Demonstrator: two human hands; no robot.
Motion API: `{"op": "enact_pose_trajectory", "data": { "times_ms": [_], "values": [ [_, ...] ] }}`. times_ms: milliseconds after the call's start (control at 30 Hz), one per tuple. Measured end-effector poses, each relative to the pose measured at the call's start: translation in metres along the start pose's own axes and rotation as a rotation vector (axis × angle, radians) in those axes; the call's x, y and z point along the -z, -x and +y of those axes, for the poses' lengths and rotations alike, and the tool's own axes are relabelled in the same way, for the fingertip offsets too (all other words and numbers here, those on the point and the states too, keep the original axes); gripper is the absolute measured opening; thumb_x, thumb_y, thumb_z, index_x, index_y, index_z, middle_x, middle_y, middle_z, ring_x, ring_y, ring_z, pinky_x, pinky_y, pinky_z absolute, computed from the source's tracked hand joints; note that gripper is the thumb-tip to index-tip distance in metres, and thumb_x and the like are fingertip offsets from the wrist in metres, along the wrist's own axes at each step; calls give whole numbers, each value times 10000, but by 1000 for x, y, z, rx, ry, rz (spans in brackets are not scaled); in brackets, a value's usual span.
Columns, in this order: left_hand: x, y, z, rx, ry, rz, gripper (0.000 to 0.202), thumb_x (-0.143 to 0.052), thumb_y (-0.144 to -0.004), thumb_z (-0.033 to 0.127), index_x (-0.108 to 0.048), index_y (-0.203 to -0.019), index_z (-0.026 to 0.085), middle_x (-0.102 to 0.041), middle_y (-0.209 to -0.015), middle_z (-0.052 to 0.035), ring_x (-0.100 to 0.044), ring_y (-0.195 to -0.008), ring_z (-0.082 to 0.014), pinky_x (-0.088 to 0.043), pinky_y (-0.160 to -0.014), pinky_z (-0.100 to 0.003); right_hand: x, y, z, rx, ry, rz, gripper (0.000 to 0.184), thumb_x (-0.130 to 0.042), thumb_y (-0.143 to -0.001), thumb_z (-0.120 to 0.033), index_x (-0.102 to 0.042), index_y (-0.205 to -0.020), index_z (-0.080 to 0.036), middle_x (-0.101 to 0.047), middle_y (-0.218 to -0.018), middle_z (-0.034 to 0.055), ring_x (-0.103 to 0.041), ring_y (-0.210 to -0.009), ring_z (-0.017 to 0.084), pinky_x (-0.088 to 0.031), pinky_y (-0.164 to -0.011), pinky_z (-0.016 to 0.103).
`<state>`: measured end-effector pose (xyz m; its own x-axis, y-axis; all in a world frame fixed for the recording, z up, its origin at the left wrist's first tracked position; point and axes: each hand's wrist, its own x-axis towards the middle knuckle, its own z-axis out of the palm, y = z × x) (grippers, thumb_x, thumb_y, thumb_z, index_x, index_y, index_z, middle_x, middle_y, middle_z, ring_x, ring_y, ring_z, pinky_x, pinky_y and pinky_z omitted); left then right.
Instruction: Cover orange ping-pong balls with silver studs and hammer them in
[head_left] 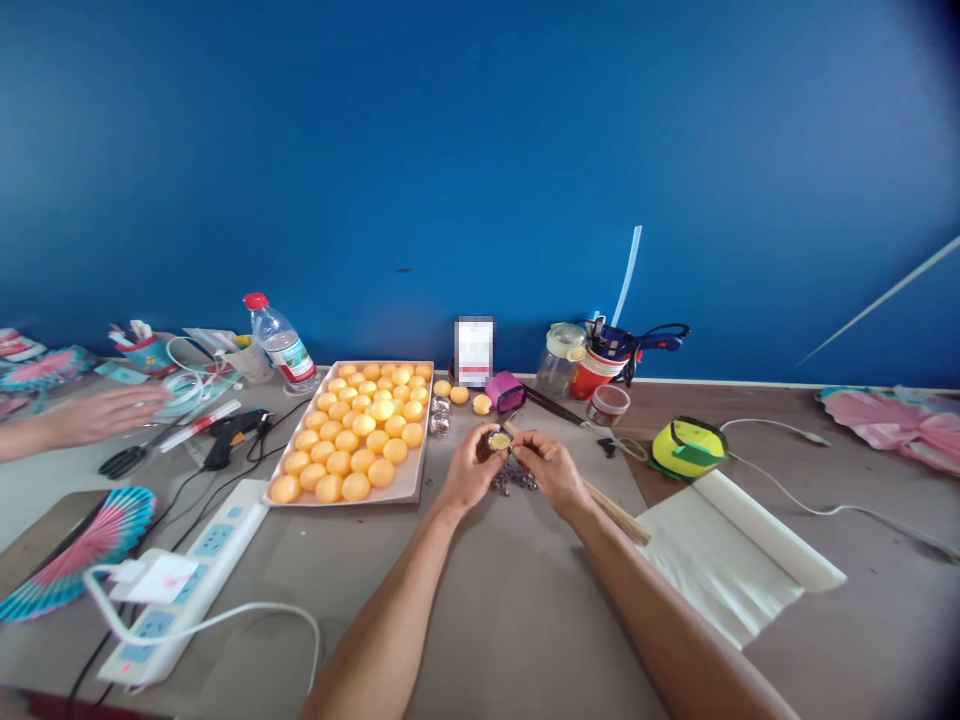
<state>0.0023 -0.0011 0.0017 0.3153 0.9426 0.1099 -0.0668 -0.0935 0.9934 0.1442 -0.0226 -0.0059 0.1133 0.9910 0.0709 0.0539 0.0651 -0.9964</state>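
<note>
Between my two hands is a small round piece [498,441] with a yellowish middle and a dark, shiny rim. My left hand [474,468] grips it from the left, fingers curled round its edge. The fingertips of my right hand [550,466] are pinched together at its right side. Whether they hold the piece itself or something tiny on it is too small to tell. Just below the hands lie small shiny dark bits [517,481], partly covered by the fingers. Left of them is a shallow tray [409,482] of orange balls, with shiny silvery pieces [439,424] beside it.
A phone [475,352] stands against the wall. Behind my right hand are a glass jar [556,368] and a red cup [592,374] of tools. White sheeting [739,560] lies right. A power strip [184,590], glue gun [229,437] and another person's hand [105,412] are left.
</note>
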Motion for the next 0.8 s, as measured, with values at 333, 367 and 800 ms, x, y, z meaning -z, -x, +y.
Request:
{"op": "enact_pose_trajectory", "data": {
  "times_ms": [333, 367, 800],
  "values": [
    [-3, 3, 3, -8, -152, -17, 411, -602, -711, 232, -532, -1111, 166, -619, -953, -54, -560, -814, -156, -447, -742, -268, 5, 1, -13, -118, 101, -33, 143, -557, -654, -317, -541, -690, -179, -441, -463, -72, -367, -428, 81, -273, -432, 208],
    [-4, 4, 5, -8, -180, -5, 406, -599, -707, 221, -536, -1104, 166, -620, -952, -52, -561, -813, -155, -448, -745, -268, 6, 2, -15, -131, 94, -43, 141, -556, -649, -313, -540, -685, -178, -444, -463, -70, -372, -430, 81, -274, -435, 208],
    [0, 4, 0, -21, -187, -38, 433, -577, -754, 293, -508, -1164, 172, -613, -959, -54, -554, -815, -160, -445, -738, -270, 13, 4, -19, -95, 72, -190, 118, -503, -721, -287, -523, -716, -171, -481, -535, -54, -426, -511, 86, -313, -512, 212]
  ]
}}
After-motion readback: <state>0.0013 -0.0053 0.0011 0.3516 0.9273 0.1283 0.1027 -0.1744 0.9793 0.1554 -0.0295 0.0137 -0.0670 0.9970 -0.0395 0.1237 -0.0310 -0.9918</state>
